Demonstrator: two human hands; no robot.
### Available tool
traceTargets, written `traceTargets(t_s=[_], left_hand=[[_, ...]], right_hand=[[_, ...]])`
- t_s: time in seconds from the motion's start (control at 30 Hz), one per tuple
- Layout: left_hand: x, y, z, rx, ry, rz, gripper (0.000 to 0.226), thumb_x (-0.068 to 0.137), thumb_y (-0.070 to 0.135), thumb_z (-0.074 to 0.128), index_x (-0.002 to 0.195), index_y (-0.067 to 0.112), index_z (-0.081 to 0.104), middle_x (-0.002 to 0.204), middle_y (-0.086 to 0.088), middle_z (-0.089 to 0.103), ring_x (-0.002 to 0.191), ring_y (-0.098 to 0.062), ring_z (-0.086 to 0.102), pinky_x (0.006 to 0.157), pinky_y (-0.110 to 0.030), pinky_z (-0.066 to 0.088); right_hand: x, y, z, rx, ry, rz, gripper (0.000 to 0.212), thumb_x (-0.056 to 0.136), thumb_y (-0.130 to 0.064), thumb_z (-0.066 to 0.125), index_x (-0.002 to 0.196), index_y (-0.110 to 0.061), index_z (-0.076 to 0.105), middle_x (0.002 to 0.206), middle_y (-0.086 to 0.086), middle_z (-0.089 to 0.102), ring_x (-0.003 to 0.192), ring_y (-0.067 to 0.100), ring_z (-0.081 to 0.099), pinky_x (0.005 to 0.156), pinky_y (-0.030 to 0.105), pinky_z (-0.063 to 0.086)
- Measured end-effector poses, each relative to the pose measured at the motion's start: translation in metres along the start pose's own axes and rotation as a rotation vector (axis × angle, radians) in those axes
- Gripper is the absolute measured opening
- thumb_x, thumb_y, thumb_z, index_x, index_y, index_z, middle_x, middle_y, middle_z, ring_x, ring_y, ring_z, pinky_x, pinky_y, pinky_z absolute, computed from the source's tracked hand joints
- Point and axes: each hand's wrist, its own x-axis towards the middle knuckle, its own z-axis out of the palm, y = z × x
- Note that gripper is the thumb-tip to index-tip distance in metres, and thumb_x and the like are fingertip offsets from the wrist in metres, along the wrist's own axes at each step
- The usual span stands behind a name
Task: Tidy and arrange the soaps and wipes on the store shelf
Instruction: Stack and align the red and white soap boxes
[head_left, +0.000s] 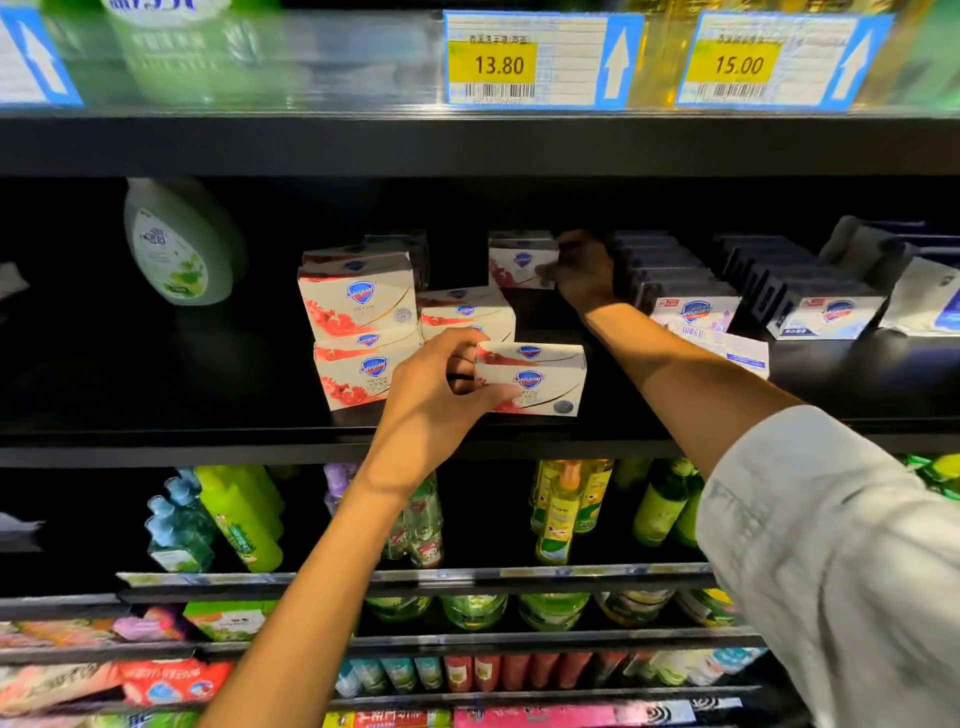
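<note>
My left hand (431, 395) grips a white-and-red cardboard soap box (532, 378) at the shelf's front, my right hand (582, 270) seemingly pinches another box (521, 260) at twelve o'clock; next, aligning both.

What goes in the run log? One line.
left hand: grips front soap box | right hand: grips rear soap box | shelf: untidy

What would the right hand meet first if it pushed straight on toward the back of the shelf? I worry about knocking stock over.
Probably only the red-and-white soap box that the right hand already touches; behind it the shelf is too dark to judge.
</note>
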Motion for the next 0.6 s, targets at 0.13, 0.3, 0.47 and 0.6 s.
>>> traceTargets(t_s=[0.13,0.3,0.47,0.6], left_hand=[[-0.001,0.002,0.0,0.001,0.002,0.02,0.046,0.08,0.024,0.089,0.118,0.017,0.064,0.092,0.014,0.066,0.088,0.0,0.066,0.085,-0.026,0.06],[-0.002,0.002,-0.001,0.003,0.003,0.022,0.048,0.08,0.023,0.089,0.121,0.015,0.064,0.097,0.013,0.066,0.09,-0.002,0.066,0.084,-0.024,0.059],[-0.005,0.007,-0.002,-0.051,0.001,-0.013,0.05,0.082,0.021,0.087,0.125,0.015,0.063,0.106,0.015,0.069,0.097,0.006,0.065,0.078,-0.014,0.053],[-0.006,0.012,-0.001,-0.125,0.026,-0.045,0.05,0.083,0.014,0.086,0.127,0.014,0.063,0.106,0.014,0.069,0.095,0.01,0.066,0.076,-0.011,0.053]], right_hand=[[0.008,0.004,0.004,-0.022,0.001,-0.019,0.056,0.08,0.01,0.08,0.13,0.002,0.056,0.135,0.018,0.064,0.127,0.029,0.06,0.086,0.026,0.059],[0.012,0.01,0.006,-0.068,0.035,0.001,0.058,0.077,0.002,0.086,0.127,-0.006,0.057,0.133,0.013,0.065,0.125,0.027,0.062,0.103,0.039,0.055],[-0.002,0.006,0.0,-0.14,0.104,-0.01,0.059,0.074,-0.004,0.088,0.124,-0.006,0.056,0.126,0.009,0.066,0.115,0.02,0.062,0.094,0.023,0.047],[-0.033,-0.015,-0.013,-0.029,0.14,0.026,0.037,0.084,-0.011,0.082,0.115,-0.008,0.063,0.115,0.008,0.071,0.102,0.019,0.065,0.096,0.027,0.05]])
